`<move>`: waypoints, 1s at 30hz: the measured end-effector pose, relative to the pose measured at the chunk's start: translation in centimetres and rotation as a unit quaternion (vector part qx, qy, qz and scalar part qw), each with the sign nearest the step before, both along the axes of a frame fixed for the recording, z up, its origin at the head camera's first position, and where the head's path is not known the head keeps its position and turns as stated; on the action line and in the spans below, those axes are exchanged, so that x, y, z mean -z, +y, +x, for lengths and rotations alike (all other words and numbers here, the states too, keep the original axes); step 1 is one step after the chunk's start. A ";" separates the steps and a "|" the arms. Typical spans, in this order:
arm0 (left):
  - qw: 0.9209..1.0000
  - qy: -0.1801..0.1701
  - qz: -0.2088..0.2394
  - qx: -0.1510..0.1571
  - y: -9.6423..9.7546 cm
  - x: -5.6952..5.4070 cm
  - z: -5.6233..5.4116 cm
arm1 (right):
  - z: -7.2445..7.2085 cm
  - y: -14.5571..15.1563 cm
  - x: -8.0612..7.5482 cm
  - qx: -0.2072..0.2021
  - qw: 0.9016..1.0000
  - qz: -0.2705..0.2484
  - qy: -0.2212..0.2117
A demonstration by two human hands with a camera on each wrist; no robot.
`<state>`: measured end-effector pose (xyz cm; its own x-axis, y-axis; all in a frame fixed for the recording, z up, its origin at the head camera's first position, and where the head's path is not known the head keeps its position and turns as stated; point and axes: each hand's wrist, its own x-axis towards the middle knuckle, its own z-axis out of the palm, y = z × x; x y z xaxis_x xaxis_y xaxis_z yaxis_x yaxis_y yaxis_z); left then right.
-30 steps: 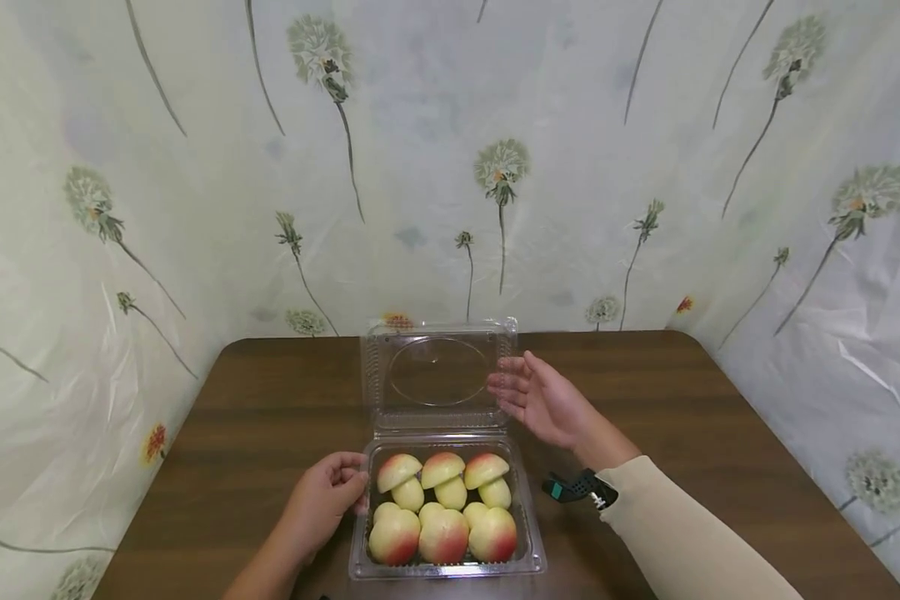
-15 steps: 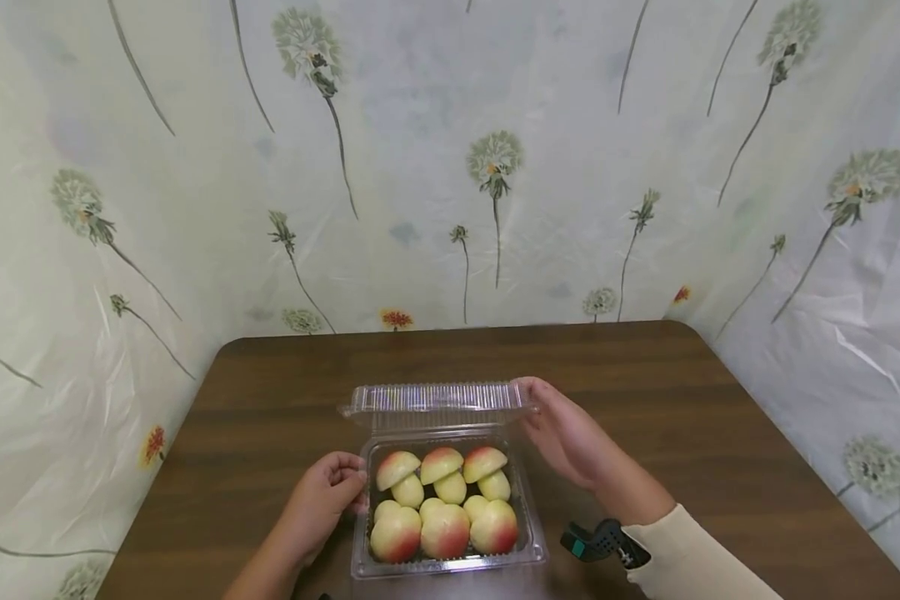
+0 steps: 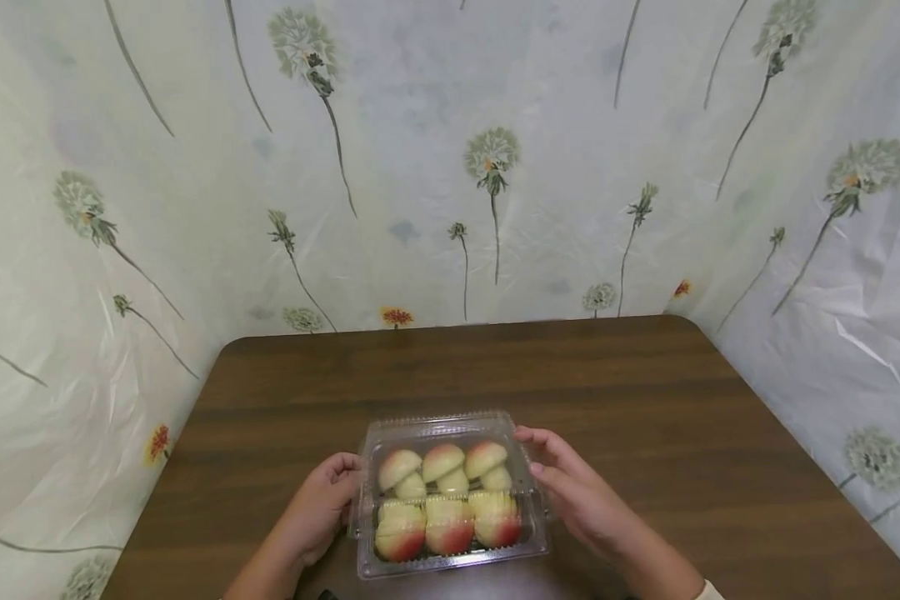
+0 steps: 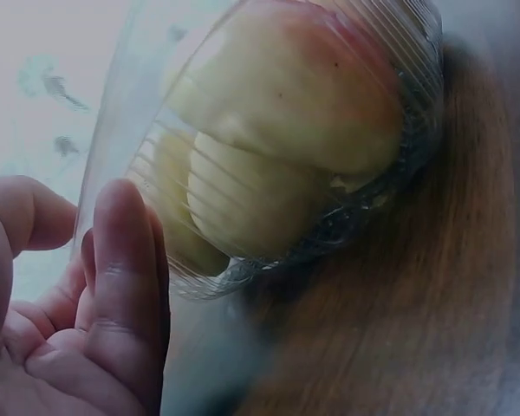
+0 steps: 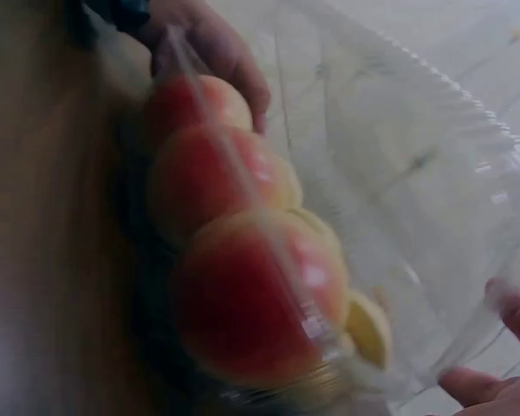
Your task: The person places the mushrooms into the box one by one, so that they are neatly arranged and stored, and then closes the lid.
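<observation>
A clear plastic clamshell box (image 3: pixel 456 563) stands near the front of the brown table, full of yellow-and-red, peach-like pieces (image 3: pixel 450 527). Those in the back row look mushroom-shaped. Its hinged lid (image 3: pixel 437 427) slants low over the contents, with the front side still parted from the base. My left hand (image 3: pixel 322 504) pinches the box's left rim between thumb and fingers, as the left wrist view shows close up. At the lid's right edge, my right hand (image 3: pixel 588 498) holds on with thumb and fingertips (image 5: pixel 503 299).
The dark wood table (image 3: pixel 285 392) reaches back to a wall covering (image 3: pixel 390 150) printed with dandelions. This covering also rises along both sides. A small dark object (image 3: pixel 327 595) shows at the bottom edge, near the left forearm.
The lid has swung from standing upright at the back, forward and down over the fruit-like pieces. My right hand came forward with it. The left hand stayed at the left rim.
</observation>
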<state>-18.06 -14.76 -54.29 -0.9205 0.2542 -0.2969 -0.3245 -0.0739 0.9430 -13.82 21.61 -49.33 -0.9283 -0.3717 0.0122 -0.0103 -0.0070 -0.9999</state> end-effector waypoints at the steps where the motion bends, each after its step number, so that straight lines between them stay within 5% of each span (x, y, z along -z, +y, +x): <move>1: 1.000 -0.001 0.000 0.000 0.0 0.0 0.0 | 0.2 0.0 0.4 -0.001 1.000 0.014 -0.001; 6: 1.000 -0.008 0.010 -0.002 -0.1 0.3 0.3 | 1.5 0.1 2.1 -0.005 0.998 0.063 0.000; 13: 1.000 -0.015 -0.011 -0.007 -0.3 -0.5 1.4 | 2.2 0.2 3.1 -0.006 0.999 0.046 -0.010; 21: 0.991 -0.040 -0.051 0.121 -1.6 -1.7 4.5 | 2.6 1.0 3.3 0.008 0.992 0.125 -0.027; 30: 0.976 -0.015 -0.094 0.196 -2.0 -1.4 6.2 | 2.8 1.4 3.9 -0.018 0.992 0.121 -0.022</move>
